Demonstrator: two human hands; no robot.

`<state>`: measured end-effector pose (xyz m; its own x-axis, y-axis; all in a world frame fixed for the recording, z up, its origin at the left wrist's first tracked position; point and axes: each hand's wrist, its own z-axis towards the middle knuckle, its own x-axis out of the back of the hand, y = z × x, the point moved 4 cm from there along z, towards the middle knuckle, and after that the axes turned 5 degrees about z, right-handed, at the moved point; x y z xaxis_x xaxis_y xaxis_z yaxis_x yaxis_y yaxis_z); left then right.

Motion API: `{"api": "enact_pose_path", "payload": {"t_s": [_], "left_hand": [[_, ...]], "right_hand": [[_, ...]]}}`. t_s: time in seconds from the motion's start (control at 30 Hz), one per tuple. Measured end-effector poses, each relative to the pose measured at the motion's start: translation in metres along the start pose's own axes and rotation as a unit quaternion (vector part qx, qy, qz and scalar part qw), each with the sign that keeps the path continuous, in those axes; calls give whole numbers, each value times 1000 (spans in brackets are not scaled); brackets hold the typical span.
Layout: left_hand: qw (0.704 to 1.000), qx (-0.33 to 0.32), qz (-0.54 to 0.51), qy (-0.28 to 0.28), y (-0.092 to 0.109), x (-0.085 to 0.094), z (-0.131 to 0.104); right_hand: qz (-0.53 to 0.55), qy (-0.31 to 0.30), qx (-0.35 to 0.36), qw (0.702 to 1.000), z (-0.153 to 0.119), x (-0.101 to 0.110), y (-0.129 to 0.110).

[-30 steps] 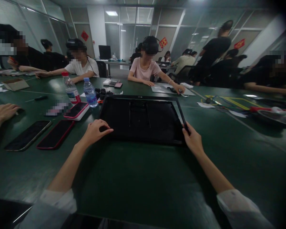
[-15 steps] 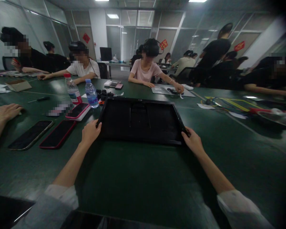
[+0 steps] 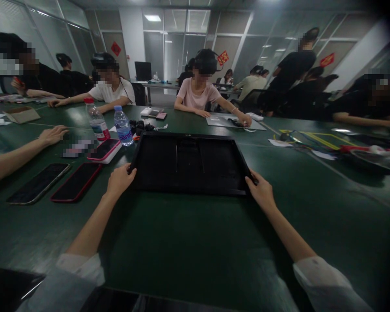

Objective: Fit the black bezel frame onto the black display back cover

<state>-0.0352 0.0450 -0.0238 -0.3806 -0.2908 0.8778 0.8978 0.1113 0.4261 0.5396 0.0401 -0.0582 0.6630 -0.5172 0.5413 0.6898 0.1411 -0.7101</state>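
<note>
- Casing, black and shallow, sat above the green table, held between both hands; contact with the table could not be told.
- Left hand: clamped on the left rim, near its front corner.
- Right hand: clamped on the right rim, likewise near the front.
- Small pale mark centred on the casing's far edge; too small to read.
- Blue-capped bottle, left of the casing: large label letters, partly legible, "ant" among them.
- Red-capped bottle, just beside it: red-and-white label, illegible.
- Pixelated card, near the pink-rimmed phone: print obscured.
- Red wall sheet, background: gold characters, unreadable.
</note>
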Motion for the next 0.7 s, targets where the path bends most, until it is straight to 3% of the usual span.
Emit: {"api": "enact_pose_path", "payload": {"t_s": [0.37, 0.57, 0.7], "left_hand": [[1000, -27, -1, 7, 4, -7, 2], [999, 39, -36, -6, -4, -14, 12], [997, 79, 2, 15, -8, -8, 12]], "right_hand": [[-22, -11, 2, 1000, 1, 0, 7], [23, 9, -1, 1000, -1, -3, 9], [47, -46, 19, 998, 1, -14, 6]]}}
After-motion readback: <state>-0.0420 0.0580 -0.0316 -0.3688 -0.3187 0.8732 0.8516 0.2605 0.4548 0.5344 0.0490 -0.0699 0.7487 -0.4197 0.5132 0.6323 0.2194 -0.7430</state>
